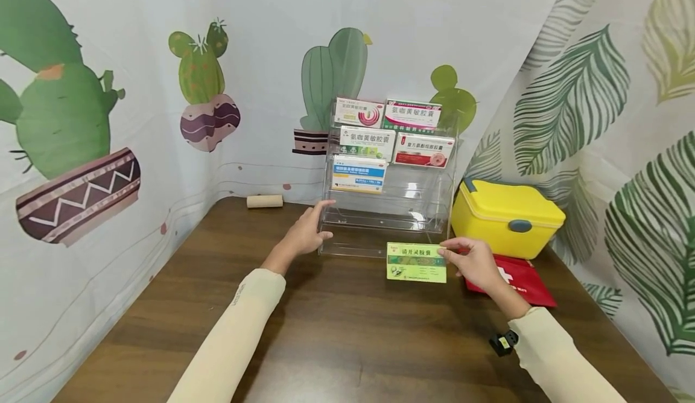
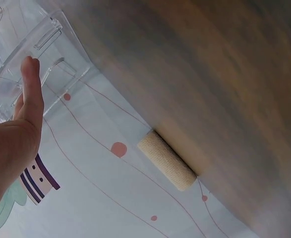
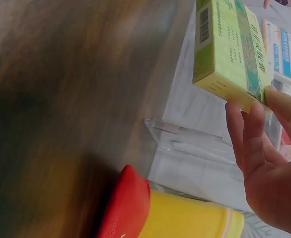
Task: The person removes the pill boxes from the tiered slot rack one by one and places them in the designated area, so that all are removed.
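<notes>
Between thumb and fingers, my right hand (image 1: 478, 265) pinches the right end of a light green medicine box (image 1: 416, 269), held in front of the lower right of a clear stepped display rack (image 1: 415, 193). The right wrist view shows the same box (image 3: 229, 49) gripped by its end, with a barcode on one side. My left hand (image 1: 305, 231) is at the rack's lower left side, its index finger stretched out against the edge and its thumb apart. Several medicine boxes stand on the rack, including a blue and white box (image 1: 359, 175) on the left and a red and white box (image 1: 423, 150) on the right.
Right of the rack stands a yellow case (image 1: 507, 222) with a grey latch. A red first-aid pouch (image 1: 526, 279) lies before it, partly behind my right hand. A beige roll (image 1: 265, 201) rests at the back left edge of the wooden table (image 1: 326, 336), against a printed curtain.
</notes>
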The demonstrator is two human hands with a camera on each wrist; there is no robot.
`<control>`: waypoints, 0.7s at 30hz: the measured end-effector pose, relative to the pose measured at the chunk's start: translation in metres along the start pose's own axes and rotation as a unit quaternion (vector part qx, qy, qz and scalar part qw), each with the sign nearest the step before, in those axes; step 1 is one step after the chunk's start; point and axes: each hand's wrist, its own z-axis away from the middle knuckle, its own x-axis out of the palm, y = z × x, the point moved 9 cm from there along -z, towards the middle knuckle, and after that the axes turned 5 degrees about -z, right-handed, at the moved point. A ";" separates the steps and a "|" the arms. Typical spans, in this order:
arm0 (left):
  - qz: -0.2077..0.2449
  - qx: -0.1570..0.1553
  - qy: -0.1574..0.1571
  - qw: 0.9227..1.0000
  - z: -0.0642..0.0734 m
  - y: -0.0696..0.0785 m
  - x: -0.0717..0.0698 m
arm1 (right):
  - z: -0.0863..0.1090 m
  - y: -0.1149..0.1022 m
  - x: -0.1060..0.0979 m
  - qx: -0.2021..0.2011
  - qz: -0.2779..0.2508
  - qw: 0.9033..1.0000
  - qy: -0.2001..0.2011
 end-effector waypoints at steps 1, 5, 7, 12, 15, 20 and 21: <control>0.000 0.000 -0.001 1.000 0.000 0.000 0.000 | 0.000 0.002 0.000 0.004 -0.001 1.000 -0.004; 0.001 -0.002 -0.002 1.000 0.000 0.001 0.000 | -0.001 0.010 0.002 0.014 -0.002 1.000 -0.020; 0.000 -0.001 0.000 1.000 0.000 0.001 0.000 | -0.002 0.013 0.004 0.015 -0.004 1.000 -0.026; 0.002 0.001 0.006 1.000 -0.001 0.001 0.000 | -0.004 0.020 0.005 0.022 0.000 0.999 -0.032; 0.003 0.000 0.008 1.000 -0.002 0.000 0.000 | -0.005 0.025 0.005 0.027 0.002 0.999 -0.031; 0.000 -0.006 0.005 1.000 -0.003 -0.001 0.001 | -0.005 0.031 0.007 0.038 0.000 0.999 -0.028; -0.001 -0.007 0.004 1.000 -0.003 -0.001 0.002 | -0.005 0.033 0.008 0.042 -0.001 0.999 -0.028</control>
